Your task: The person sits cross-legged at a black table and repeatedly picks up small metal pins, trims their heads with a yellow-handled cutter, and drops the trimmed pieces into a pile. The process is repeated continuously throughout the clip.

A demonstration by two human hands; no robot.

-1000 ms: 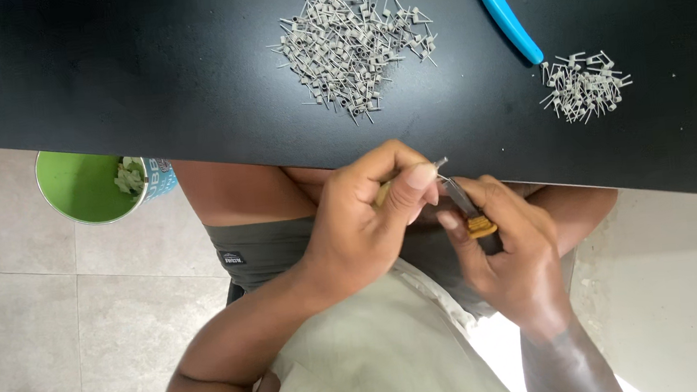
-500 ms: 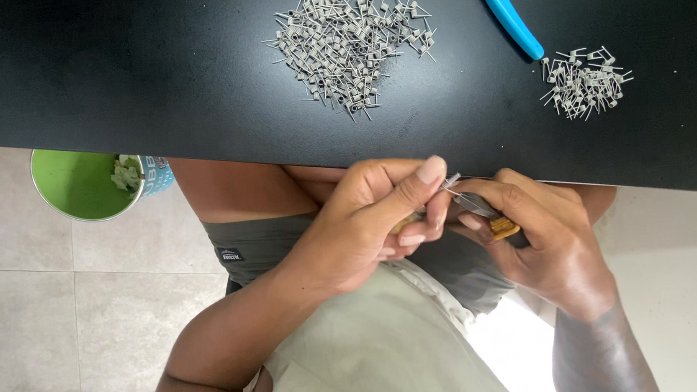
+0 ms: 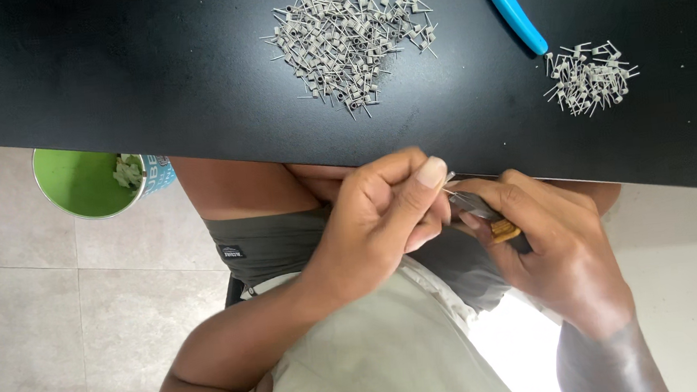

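Both hands are bunched up together just below the near edge of the black table [image 3: 102,66], over the person's lap. The left hand [image 3: 376,219] has its thumb and fingers pinched shut on a tiny metal piece [image 3: 449,178], of which only a sliver pokes out by the thumb tip, so its exact shape can't be made out. The right hand [image 3: 554,245] is wrapped around a small tool [image 3: 484,213] with a dark metal nose and a yellowish handle, and the nose points straight at the left fingertips, pretty much touching them.

Count-wise: one small tool in the hand and two heaps of little grey wire coils on the table. The big heap [image 3: 347,36] sits up and away from the left hand, and the small heap [image 3: 590,78] sits above the right hand. Way too many coils in each to count. One pair of blue-handled pliers [image 3: 508,5] lies between the two heaps, well beyond the hands.

Only one container: a green cup [image 3: 91,181] off to the left of the left hand, below the table edge, with a few pale scraps [image 3: 126,169] inside against the wall.
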